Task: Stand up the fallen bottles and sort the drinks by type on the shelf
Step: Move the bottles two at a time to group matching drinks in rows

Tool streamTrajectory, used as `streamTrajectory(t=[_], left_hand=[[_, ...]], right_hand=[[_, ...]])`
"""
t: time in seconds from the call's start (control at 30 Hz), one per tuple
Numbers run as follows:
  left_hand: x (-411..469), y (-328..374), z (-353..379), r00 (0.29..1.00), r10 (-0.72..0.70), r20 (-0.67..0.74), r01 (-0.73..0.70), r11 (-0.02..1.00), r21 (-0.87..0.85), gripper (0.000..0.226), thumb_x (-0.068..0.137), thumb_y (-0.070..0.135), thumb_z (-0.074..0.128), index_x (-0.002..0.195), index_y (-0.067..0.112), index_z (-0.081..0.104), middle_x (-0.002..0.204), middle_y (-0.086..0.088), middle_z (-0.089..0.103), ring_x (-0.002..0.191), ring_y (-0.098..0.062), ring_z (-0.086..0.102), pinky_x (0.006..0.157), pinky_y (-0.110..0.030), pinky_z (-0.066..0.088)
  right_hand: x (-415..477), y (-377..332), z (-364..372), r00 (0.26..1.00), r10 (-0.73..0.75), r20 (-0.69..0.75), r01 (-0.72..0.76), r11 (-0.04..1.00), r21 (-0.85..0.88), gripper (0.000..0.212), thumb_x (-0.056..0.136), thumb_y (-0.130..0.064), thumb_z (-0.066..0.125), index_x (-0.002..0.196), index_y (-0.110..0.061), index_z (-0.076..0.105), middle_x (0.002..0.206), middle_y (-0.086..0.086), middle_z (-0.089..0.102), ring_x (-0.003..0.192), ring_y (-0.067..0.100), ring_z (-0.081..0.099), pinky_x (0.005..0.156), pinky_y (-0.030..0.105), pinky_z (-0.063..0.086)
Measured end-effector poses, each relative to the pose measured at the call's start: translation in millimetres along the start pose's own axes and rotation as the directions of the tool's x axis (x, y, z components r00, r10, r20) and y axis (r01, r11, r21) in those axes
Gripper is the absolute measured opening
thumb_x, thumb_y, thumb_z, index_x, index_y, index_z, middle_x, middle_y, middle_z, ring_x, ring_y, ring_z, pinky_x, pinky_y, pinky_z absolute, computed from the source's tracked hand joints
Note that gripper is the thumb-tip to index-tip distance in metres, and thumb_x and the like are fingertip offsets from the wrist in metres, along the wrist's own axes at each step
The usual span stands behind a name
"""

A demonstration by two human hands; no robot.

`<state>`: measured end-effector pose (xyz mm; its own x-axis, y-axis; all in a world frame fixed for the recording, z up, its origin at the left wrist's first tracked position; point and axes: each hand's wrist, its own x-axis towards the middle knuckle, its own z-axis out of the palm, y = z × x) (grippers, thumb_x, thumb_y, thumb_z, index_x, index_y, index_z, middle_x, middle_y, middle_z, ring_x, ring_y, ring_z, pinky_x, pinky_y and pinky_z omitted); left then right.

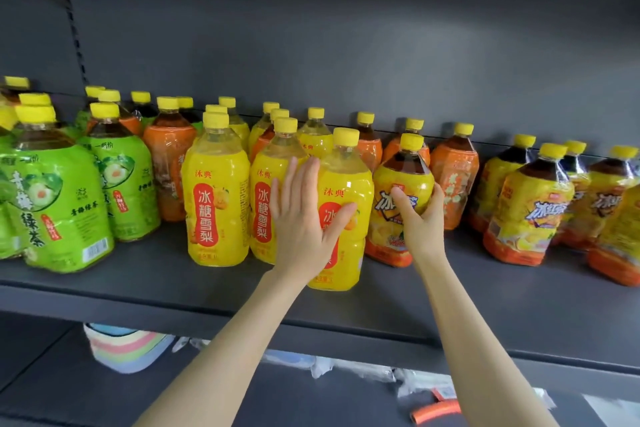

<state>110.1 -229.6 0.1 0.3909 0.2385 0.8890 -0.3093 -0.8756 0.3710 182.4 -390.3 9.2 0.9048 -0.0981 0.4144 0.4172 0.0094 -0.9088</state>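
All bottles on the dark shelf (173, 291) stand upright with yellow caps. My left hand (304, 215) lies flat, fingers spread, against the front of a yellow pear-drink bottle (346, 166) near the shelf's front edge. My right hand (420, 218) grips the lower right side of an iced-tea bottle (403, 180) with dark liquid and a yellow-orange label, just right of the pear drink. Two more pear-drink bottles (216, 204) stand to the left. Green-tea bottles (62, 204) fill the far left. Orange-label bottles (453, 173) stand in the back row.
More iced-tea bottles (526, 208) cluster at the right end. A bare strip of shelf runs along the front. On the lower shelf lie a stack of pastel bowls (124, 347), plastic-wrapped items (363, 371) and an orange object (436, 412).
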Motion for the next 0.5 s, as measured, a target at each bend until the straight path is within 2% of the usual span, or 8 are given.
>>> streamTrajectory(t=[0.17, 0.3, 0.4, 0.5], left_hand=[[-2.6, 1.2, 0.9, 1.0, -0.024, 0.01, 0.024, 1.0, -0.017, 0.07, 0.091, 0.066, 0.028, 0.143, 0.018, 0.024, 0.151, -0.007, 0.034, 0.143, -0.013, 0.012, 0.116, -0.03, -0.002], [-1.8, 3.8, -7.4, 0.996, -0.031, 0.08, 0.034, 0.999, -0.027, 0.073, 0.092, 0.065, 0.022, 0.148, 0.017, 0.021, 0.155, -0.002, 0.025, 0.144, -0.009, 0.004, 0.117, -0.033, -0.002], [-7.6, 11.1, -30.4, 0.983, -0.077, 0.166, 0.108, 0.976, -0.186, 0.072, 0.09, 0.068, 0.017, 0.148, 0.026, 0.014, 0.154, 0.012, 0.014, 0.144, -0.005, 0.005, 0.117, -0.028, 0.006], [-19.5, 19.7, -64.8, 0.961, -0.188, 0.204, 0.255, 0.889, -0.379, 0.067, 0.089, 0.063, 0.027, 0.144, 0.024, 0.03, 0.148, 0.007, 0.035, 0.137, -0.004, 0.027, 0.112, -0.018, 0.022]], right_hand=[[-37.1, -13.3, -14.8, 1.0, -0.028, 0.003, 0.027, 0.995, 0.093, 0.056, 0.087, -0.033, 0.067, 0.136, -0.023, 0.043, 0.119, -0.002, 0.064, 0.102, 0.01, 0.066, 0.083, 0.032, 0.058], [-68.8, -33.5, -26.1, 0.999, -0.048, 0.002, 0.047, 0.991, 0.122, 0.043, 0.087, -0.032, 0.066, 0.127, -0.024, 0.052, 0.108, -0.004, 0.069, 0.094, 0.01, 0.069, 0.074, 0.027, 0.058], [-95.7, -52.5, -25.3, 0.998, -0.059, 0.023, 0.056, 0.989, 0.135, 0.044, 0.081, -0.04, 0.065, 0.121, -0.027, 0.055, 0.099, -0.008, 0.072, 0.09, 0.009, 0.07, 0.069, 0.023, 0.057], [-123.4, -74.0, -11.2, 0.997, -0.065, 0.042, 0.058, 0.985, 0.163, 0.05, 0.077, -0.045, 0.063, 0.121, -0.021, 0.057, 0.099, -0.004, 0.073, 0.09, 0.013, 0.071, 0.069, 0.027, 0.058]])
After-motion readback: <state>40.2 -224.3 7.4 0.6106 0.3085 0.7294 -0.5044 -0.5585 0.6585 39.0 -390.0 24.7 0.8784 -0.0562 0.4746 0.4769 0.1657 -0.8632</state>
